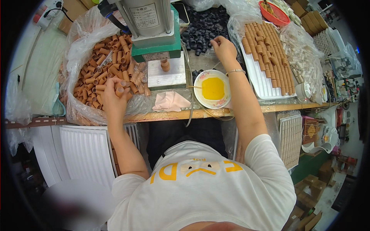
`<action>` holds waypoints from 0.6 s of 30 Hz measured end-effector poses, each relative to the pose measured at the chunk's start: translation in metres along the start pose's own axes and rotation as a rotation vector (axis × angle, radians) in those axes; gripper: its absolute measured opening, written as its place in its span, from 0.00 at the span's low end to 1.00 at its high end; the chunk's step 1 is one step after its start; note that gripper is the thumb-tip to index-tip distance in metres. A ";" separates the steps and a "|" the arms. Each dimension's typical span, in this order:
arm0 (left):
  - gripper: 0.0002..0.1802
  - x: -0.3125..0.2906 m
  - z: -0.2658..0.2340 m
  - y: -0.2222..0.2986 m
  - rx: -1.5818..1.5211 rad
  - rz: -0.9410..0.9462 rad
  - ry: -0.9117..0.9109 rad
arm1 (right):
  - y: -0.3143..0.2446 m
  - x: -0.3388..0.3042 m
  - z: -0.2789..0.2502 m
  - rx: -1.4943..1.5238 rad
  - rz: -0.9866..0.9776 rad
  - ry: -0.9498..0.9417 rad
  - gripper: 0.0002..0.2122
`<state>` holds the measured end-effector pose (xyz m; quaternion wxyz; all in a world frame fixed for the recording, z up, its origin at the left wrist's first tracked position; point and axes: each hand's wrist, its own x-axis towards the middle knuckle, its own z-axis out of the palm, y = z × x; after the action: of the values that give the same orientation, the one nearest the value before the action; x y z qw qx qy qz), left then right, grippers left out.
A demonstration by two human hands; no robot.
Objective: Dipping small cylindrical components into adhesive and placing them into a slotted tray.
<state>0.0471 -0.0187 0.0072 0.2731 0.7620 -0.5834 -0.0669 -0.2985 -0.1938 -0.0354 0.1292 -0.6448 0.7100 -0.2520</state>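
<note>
My left hand (112, 93) is closed round a small brown tube (119, 91) at the near right side of a plastic-lined heap of brown tubes (90, 81). Another tube end shows by its fingers. Farther right, my right hand (224, 51) has its fingers pinched together beside a pile of small black ring-like pieces (200, 32); whatever lies between the fingertips is too small to make out. Between the hands stands a press with a green head (156, 55). A short brown piece (165, 66) stands upright on its metal base plate (157, 80), under the head.
A bowl (197, 82) of yellow liquid with a thin stick sits below my right forearm. Left of it lies a crumpled pink cloth (172, 101). A white tray (262, 90) carries rows of brown tubes, with a red basket (283, 17) behind. Cables hang over the table's front edge (162, 116).
</note>
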 end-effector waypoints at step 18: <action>0.20 -0.039 0.060 0.047 -1.897 -0.528 -0.445 | 0.042 -0.057 -0.055 -0.018 -0.002 0.002 0.14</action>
<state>-0.0304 -0.0109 -0.0280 0.6278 0.3049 -0.1394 -0.7025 -0.3547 -0.1259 -0.0196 0.1223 -0.6466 0.7116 -0.2461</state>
